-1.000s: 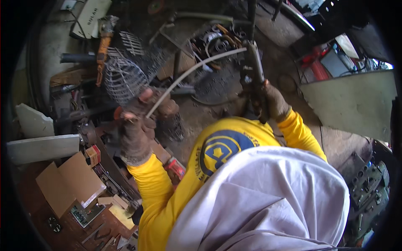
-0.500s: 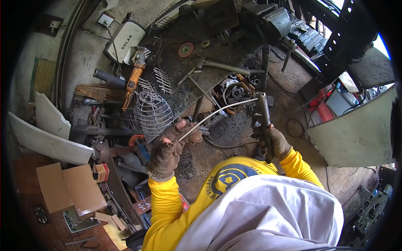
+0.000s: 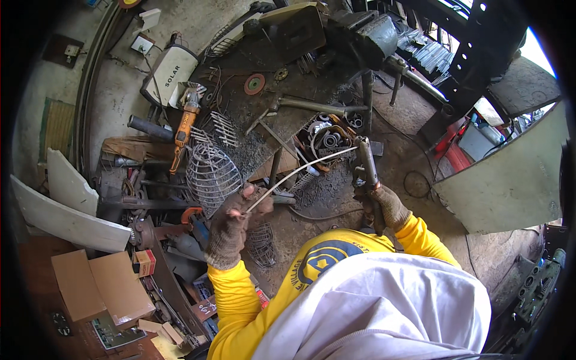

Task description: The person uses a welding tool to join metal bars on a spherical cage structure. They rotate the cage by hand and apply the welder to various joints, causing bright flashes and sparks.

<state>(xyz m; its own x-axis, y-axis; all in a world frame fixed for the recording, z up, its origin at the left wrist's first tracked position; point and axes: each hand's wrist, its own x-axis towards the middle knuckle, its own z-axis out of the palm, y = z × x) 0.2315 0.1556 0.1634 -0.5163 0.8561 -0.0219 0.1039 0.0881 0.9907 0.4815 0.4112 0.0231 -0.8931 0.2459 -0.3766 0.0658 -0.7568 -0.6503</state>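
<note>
The left hand (image 3: 229, 228) holds the rod (image 3: 294, 172), and the right hand (image 3: 389, 206) grips a tool (image 3: 368, 163) by the rod's far end. Rings (image 3: 330, 139) lie beyond the rod. Left of it sits a box (image 3: 99, 282), insides unclear.

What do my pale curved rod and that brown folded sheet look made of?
Thin pale curved rod: likely metal, smooth, dull, from its slim, even bend; plastic is possible.
Brown folded sheet: apparently cardboard, mostly matte, from its flat tan panels and straight crease.
</note>
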